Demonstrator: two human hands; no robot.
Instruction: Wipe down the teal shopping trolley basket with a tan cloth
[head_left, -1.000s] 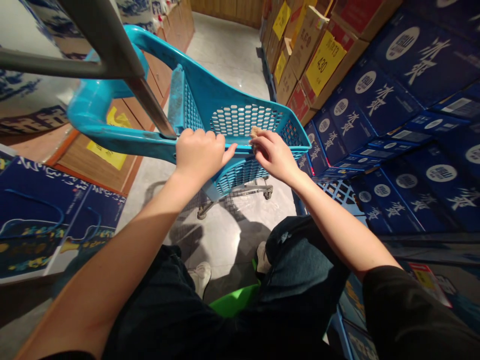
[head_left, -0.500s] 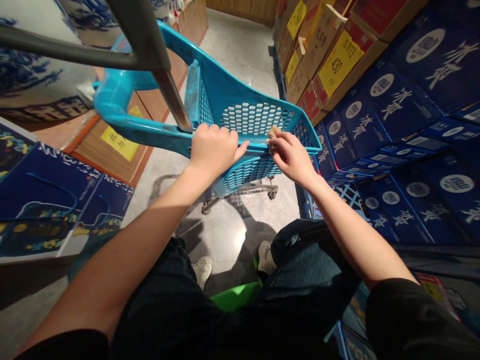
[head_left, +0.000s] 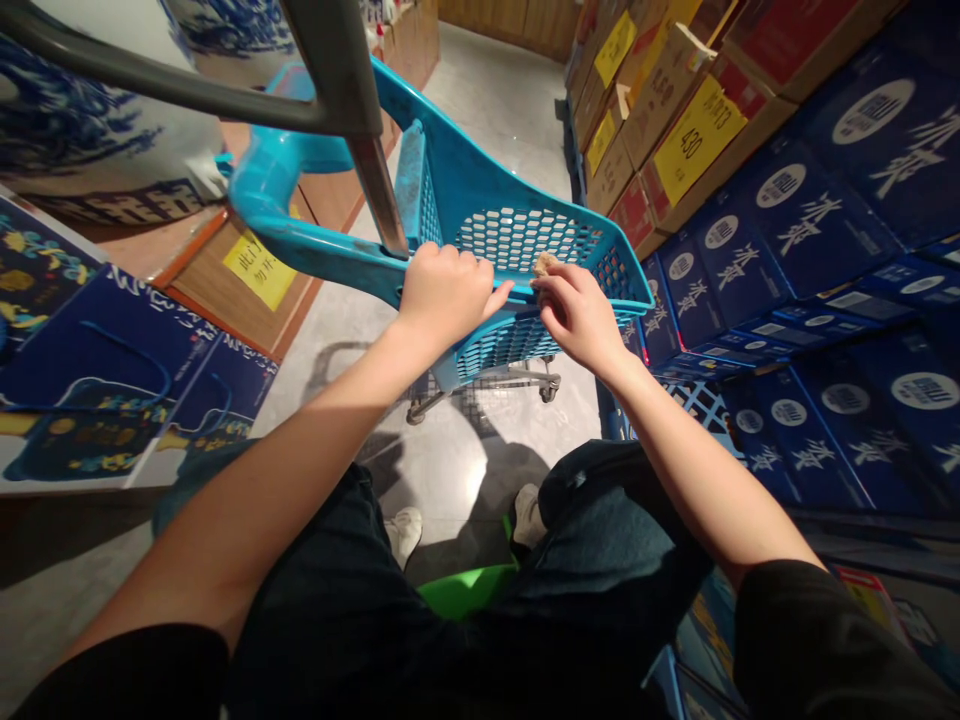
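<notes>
A turquoise plastic shopping cart (head_left: pixel 517 230) stands in front of me on a grey tiled floor. My left hand (head_left: pixel 444 296) is closed over the near rim of its basket, just below a grey metal handle post (head_left: pixel 375 175). My right hand (head_left: pixel 576 315) is pinched on a small tan wad, perhaps a cloth or sponge (head_left: pixel 544 265), pressed against the same rim a little to the right. The two hands nearly touch. My knees in dark trousers and a green stool (head_left: pixel 465 590) show below.
Stacks of dark blue cartons (head_left: pixel 787 260) line the right side, with brown and red boxes carrying yellow price tags (head_left: pixel 694 140) above. Blue gift boxes (head_left: pixel 112 380) and a large blue-and-white jar (head_left: pixel 90 130) stand at left. The aisle floor (head_left: pixel 502 100) runs ahead.
The view has shifted so the cart sits further right and higher. Both hands stay on the basket rim; the right hand with the wad has edged slightly along it.
</notes>
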